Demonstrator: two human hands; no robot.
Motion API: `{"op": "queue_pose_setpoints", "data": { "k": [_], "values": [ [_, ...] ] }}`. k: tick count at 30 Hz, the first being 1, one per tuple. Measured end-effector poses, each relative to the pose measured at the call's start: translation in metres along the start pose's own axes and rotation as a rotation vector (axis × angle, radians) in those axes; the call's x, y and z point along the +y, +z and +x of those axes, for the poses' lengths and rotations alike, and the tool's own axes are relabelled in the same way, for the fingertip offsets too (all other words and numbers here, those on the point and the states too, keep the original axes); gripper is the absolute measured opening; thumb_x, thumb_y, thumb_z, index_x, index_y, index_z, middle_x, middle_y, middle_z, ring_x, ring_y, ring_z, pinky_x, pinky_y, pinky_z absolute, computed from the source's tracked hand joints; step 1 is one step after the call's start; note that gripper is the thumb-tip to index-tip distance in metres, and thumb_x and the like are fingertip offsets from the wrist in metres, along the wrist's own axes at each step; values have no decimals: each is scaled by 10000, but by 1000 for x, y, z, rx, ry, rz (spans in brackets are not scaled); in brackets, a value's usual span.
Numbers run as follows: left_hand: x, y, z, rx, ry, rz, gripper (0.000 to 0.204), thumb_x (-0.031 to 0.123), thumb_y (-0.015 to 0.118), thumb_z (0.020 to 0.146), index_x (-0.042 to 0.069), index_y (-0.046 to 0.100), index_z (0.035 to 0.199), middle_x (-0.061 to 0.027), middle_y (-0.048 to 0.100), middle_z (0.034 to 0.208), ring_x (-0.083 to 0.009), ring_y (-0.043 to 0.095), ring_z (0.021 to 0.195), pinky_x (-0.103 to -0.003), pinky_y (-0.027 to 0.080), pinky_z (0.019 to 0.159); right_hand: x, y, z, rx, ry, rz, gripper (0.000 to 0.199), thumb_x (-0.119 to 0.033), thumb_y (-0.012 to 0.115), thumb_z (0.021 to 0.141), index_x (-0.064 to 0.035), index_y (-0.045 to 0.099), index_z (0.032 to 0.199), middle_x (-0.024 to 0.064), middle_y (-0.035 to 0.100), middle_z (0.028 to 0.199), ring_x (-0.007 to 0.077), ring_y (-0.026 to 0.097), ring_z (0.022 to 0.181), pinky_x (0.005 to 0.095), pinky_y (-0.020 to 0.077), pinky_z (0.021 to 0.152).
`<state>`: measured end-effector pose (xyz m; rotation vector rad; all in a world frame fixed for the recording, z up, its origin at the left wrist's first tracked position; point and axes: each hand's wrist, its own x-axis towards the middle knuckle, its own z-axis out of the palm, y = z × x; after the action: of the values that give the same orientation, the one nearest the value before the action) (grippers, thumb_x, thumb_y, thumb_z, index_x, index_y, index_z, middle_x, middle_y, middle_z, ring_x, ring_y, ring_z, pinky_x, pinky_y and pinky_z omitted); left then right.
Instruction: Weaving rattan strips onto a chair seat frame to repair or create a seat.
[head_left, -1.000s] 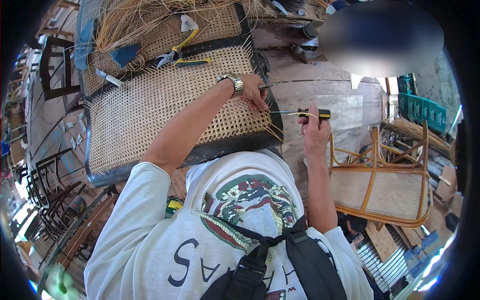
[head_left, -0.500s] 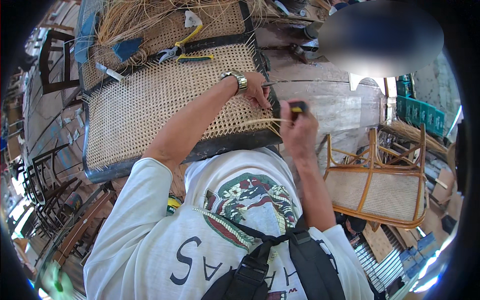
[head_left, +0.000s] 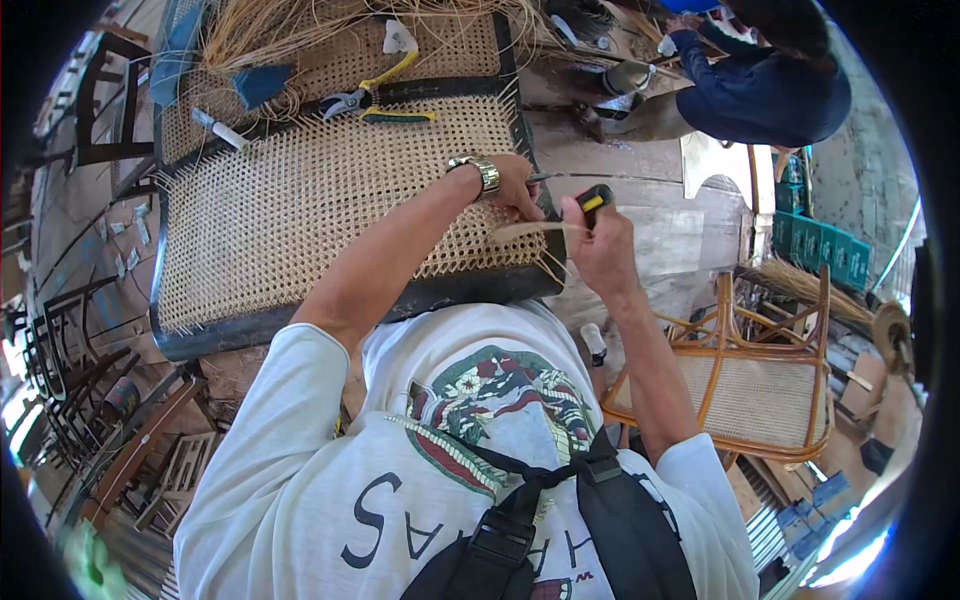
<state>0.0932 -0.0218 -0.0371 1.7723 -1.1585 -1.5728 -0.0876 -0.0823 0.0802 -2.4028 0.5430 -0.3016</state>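
A dark-framed panel of woven cane (head_left: pixel 300 210) lies flat in front of me. My left hand (head_left: pixel 515 190), with a metal watch on its wrist, presses on the weave at the panel's right edge and pinches a cane strand. My right hand (head_left: pixel 595 245) is closed around a tool with a black and yellow handle (head_left: pixel 596 197), its thin metal shaft pointing left toward the left hand. A pale cane strand (head_left: pixel 530 230) runs between the two hands, just above the panel's right corner.
Yellow-handled pliers (head_left: pixel 365 92), a green-handled tool (head_left: pixel 398 116) and loose cane bundles (head_left: pixel 280 25) lie at the panel's far side. A rattan chair with a cane seat (head_left: pixel 760 385) stands to my right. Another person in dark blue (head_left: pixel 760 85) works at upper right. Dark chair frames (head_left: pixel 60 370) are stacked left.
My right hand has come left and up with the tool, from beyond the panel's right edge to close beside the left hand. The left hand stayed on the weave.
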Motion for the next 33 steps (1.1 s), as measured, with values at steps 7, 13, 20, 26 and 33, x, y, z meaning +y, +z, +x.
{"op": "queue_pose_setpoints", "data": {
  "k": [7, 13, 20, 26, 33],
  "values": [
    [-1, 1, 9, -117, -20, -27, 396, 375, 917, 666, 65, 675, 709, -33, 706, 645, -121, 670, 570, -294, 513, 537, 9, -6, 15, 8, 204, -23, 315, -268, 658, 964, 24, 638, 846, 190, 618, 648, 262, 625, 570, 389, 475, 547],
    [3, 2, -4, -155, -26, 8, 304, 344, 856, 735, 71, 737, 794, -37, 721, 725, -118, 647, 577, -262, 511, 576, -26, -59, 22, 151, 319, 244, 245, -269, 633, 994, -38, 671, 922, 40, 610, 643, 101, 598, 589, 277, 467, 540],
    [18, 24, -16, 49, 165, 130, 205, 207, 693, 762, 112, 736, 939, -17, 711, 793, -141, 644, 716, -298, 513, 669, 10, -62, -42, 345, 489, 392, 164, -217, 607, 1010, -53, 620, 998, -19, 583, 728, 57, 574, 700, 231, 482, 643],
    [-2, 25, -27, 11, 200, -8, 232, 257, 697, 797, 93, 739, 955, -39, 716, 796, -148, 657, 716, -315, 528, 683, 7, -21, -72, 411, 481, 474, 153, -200, 625, 1000, -49, 622, 1017, 0, 637, 755, 57, 590, 665, 222, 482, 610],
    [19, 35, -27, 180, 105, 120, 237, 314, 723, 771, 91, 734, 849, -45, 711, 722, -192, 671, 666, -330, 534, 659, 11, -1, -92, 389, 335, 313, 172, -142, 710, 934, -31, 644, 1048, 18, 602, 724, 19, 474, 542, 219, 389, 488]
  ]
}}
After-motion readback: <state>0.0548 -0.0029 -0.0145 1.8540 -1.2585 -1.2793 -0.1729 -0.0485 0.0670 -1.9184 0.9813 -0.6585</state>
